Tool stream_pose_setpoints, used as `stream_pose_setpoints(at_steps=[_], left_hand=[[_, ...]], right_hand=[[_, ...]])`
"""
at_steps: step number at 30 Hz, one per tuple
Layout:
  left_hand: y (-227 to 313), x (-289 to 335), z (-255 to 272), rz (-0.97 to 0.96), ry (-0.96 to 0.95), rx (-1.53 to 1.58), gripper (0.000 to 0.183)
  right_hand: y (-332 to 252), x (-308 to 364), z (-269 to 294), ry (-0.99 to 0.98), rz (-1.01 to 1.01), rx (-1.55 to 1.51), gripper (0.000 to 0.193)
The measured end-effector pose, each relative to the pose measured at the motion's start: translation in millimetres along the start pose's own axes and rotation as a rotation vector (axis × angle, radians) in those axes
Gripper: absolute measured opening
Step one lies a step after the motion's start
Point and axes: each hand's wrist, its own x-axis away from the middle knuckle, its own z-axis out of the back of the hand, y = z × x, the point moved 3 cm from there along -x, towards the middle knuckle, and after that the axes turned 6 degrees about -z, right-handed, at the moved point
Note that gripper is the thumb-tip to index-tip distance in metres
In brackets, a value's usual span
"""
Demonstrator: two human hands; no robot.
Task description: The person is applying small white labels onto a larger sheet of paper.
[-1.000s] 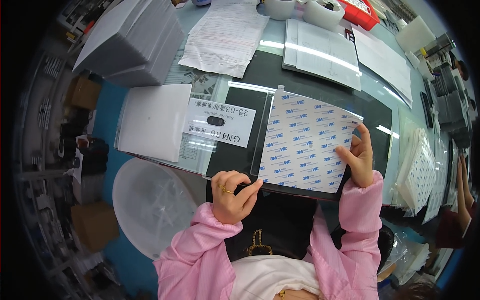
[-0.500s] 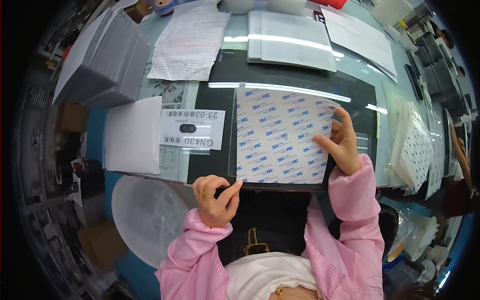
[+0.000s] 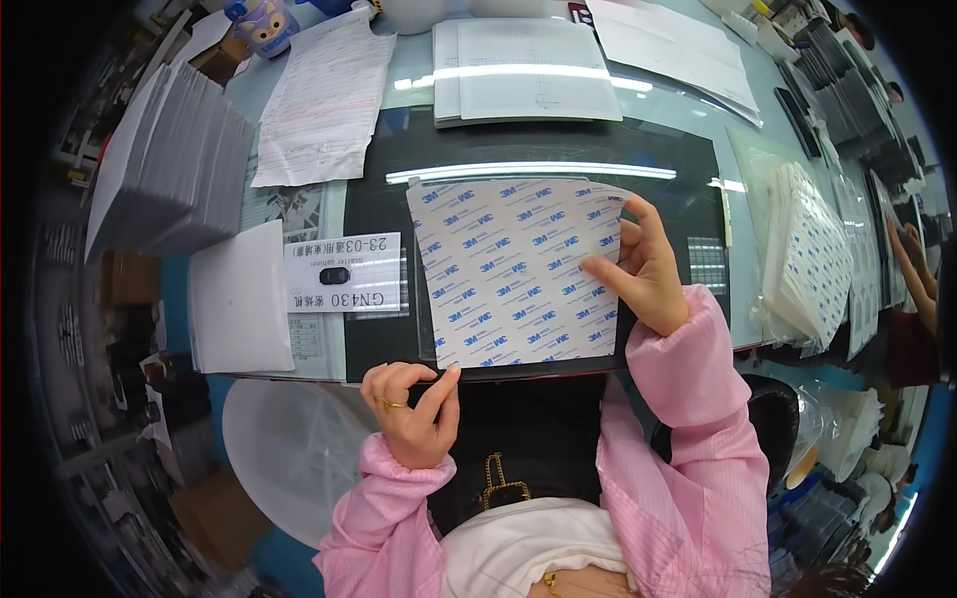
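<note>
A white sheet with a repeated blue print (image 3: 518, 274), which looks like adhesive backing paper, lies on the black mat (image 3: 374, 249) at the near table edge. Its upper right corner curls up. My right hand (image 3: 650, 274) grips its right edge, thumb on top and fingers behind. At the sheet's lower left corner, my left hand (image 3: 411, 411) is closed, its fingers curled and thumb tip against the corner. The exact grip there is partly hidden. Along the sheet's left side shows a narrow transparent strip (image 3: 426, 317).
To the left are a printed card (image 3: 374, 284) with a small black part (image 3: 335, 276) on it, a white sheet stack (image 3: 239, 304) and tall standing sheets (image 3: 169, 159). Papers (image 3: 533, 75) lie behind. Bagged dotted sheets (image 3: 809, 259) are right; a translucent tub (image 3: 289, 448) stands below.
My view has shifted and turned slightly, so the table's things appear farther left. Both hands stay at the same places on the sheet.
</note>
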Motion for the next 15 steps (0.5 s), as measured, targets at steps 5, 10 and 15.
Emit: stream_pose_setpoints(at_steps=[5, 10, 15], left_hand=[[22, -11, -8, -0.033, -0.057, 0.005, 0.031], [51, -23, -25, -0.11, -0.084, 0.065, 0.033], [67, -25, -43, -0.14, -0.14, 0.068, 0.038]], right_hand=[[0, 1, 2, -0.002, 0.015, 0.041, 0.072], [0, 1, 1, 0.0, 0.007, 0.068, 0.072], [2, 2, 2, 0.006, -0.002, 0.069, 0.07]])
